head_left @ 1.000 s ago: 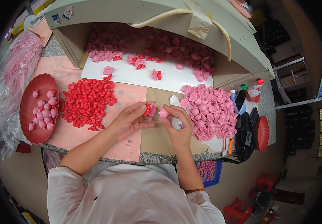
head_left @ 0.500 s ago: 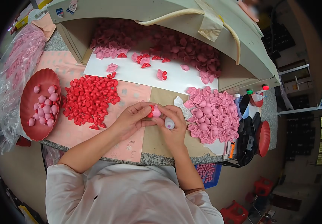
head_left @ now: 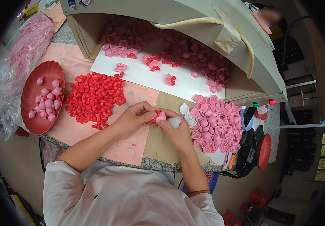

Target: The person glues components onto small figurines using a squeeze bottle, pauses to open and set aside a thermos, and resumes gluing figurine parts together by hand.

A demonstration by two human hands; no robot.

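Observation:
Over the brown sheet, my left hand (head_left: 137, 117) pinches a small red molded piece (head_left: 156, 116) between thumb and fingers. Against it sits a round pink molded piece (head_left: 161, 117), touched by the thumb of my right hand (head_left: 180, 136). That same hand also keeps hold of a small translucent squeeze bottle (head_left: 175, 121), its purple tip toward the upper right. Whether the red and pink pieces are joined, I cannot tell. A heap of red pieces (head_left: 94, 98) is left of my hands, and a heap of pink pieces (head_left: 217, 126) to the right.
A scalloped red tray (head_left: 28, 100) at left holds joined pink-and-red pieces. Behind, more pink pieces (head_left: 196, 49) fill a hooded box (head_left: 132, 9) above a white sheet (head_left: 140, 75). Pens (head_left: 232, 161), a black bag (head_left: 245, 158) and another red tray (head_left: 264, 150) are at right.
The bottle in my right hand has turned, and its purple tip now shows at the upper right. Both hands stay close together around the pieces. The camera view has tilted slightly.

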